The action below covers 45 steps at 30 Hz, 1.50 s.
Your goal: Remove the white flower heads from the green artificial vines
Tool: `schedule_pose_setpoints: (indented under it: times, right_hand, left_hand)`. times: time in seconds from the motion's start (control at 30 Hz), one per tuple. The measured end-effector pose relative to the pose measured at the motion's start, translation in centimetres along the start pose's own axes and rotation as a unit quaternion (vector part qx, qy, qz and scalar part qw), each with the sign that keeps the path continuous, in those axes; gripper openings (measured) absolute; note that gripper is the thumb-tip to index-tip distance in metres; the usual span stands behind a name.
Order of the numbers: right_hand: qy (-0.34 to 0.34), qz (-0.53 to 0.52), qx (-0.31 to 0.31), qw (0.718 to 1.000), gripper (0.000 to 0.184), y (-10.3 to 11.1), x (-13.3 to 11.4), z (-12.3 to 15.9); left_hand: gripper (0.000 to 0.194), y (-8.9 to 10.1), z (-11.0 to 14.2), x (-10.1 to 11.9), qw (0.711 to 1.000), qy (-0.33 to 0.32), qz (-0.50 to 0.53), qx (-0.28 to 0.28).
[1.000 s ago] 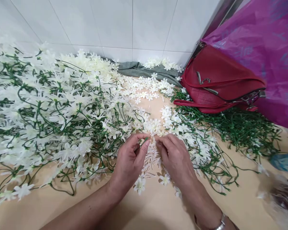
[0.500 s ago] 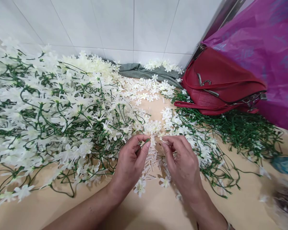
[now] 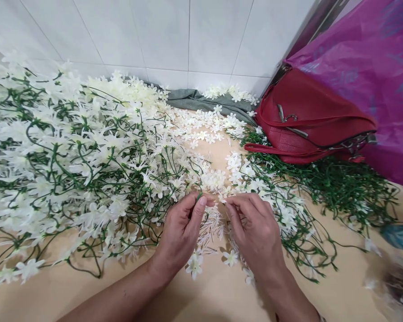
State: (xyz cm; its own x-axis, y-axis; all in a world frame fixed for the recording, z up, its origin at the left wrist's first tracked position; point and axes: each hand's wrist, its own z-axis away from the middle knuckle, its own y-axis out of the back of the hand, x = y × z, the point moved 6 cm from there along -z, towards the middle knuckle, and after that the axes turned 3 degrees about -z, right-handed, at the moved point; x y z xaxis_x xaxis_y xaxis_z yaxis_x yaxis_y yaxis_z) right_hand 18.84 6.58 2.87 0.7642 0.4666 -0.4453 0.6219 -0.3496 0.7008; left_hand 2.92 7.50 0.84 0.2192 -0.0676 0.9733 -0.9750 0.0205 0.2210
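Between thumb and fingers, my left hand pinches a green artificial flower stem, mostly hidden by the fingers. A short gap away, my right hand is closed in a pinch on a small white piece, too small to name for certain. Below and between the hands lie thin white sticks in a loose heap. Two white flower heads sit nearer to me on the table. Loose white blossoms spread just beyond my fingertips.
A large heap of white artificial flowers on green stems fills the left. Bare green stems lie at right, under a red handbag and beside a purple plastic bag. A grey-green cloth runs along the tiled wall.
My left hand has shifted slightly left and down, with the stem's green end turned more upright. My right hand has lowered a little, still pinched. The view has moved slightly.
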Motion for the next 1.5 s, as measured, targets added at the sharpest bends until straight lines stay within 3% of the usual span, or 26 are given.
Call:
schedule_pose_setpoints:
  times: [0.2,0.3,0.4,0.5,0.6,0.77,1.07,1.23,1.5]
  right_hand:
    - [0.012,0.013,0.035,0.999,0.017,1.1,-0.8,-0.2]
    - [0.037,0.031,0.047,0.998,0.02,1.3,-1.2,0.1]
    - [0.091,0.059,0.026,0.994,0.028,1.0,-2.1,0.6]
    - [0.111,0.06,0.014,0.992,0.027,0.8,-2.6,0.8]
    - [0.081,0.015,0.051,0.995,0.026,1.2,-2.5,0.4]
    - [-0.054,-0.118,0.107,0.986,0.02,2.2,-0.7,0.1]
    - [-0.11,-0.269,0.08,0.954,0.023,1.4,-0.4,1.2]
    - [-0.061,-0.19,0.065,0.978,0.02,1.0,-1.4,0.9]
    - [0.012,-0.037,0.122,0.992,0.021,1.3,-2.4,0.6]
  left_hand:
    - [0.033,0.2,-0.1,0.0,0.999,0.022,0.024,0.013]
    - [0.031,-0.2,0.0,-0.5,0.998,0.038,0.054,-0.017]
    - [0.027,-0.8,0.2,-1.1,0.992,0.061,0.093,-0.05]
    - [0.024,-0.9,0.2,-1.6,0.991,0.073,0.106,-0.04]
    - [0.019,-0.6,0.0,-1.4,0.989,0.068,0.127,-0.01]
    - [0.016,-0.2,-0.3,-0.8,0.983,0.064,0.168,0.033]
    - [0.023,-0.1,-0.2,-0.7,0.985,0.075,0.15,0.031]
    - [0.02,-0.6,0.3,-0.7,0.986,0.07,0.148,0.006]
    - [0.015,-1.0,0.6,-0.5,0.982,0.074,0.175,-0.01]
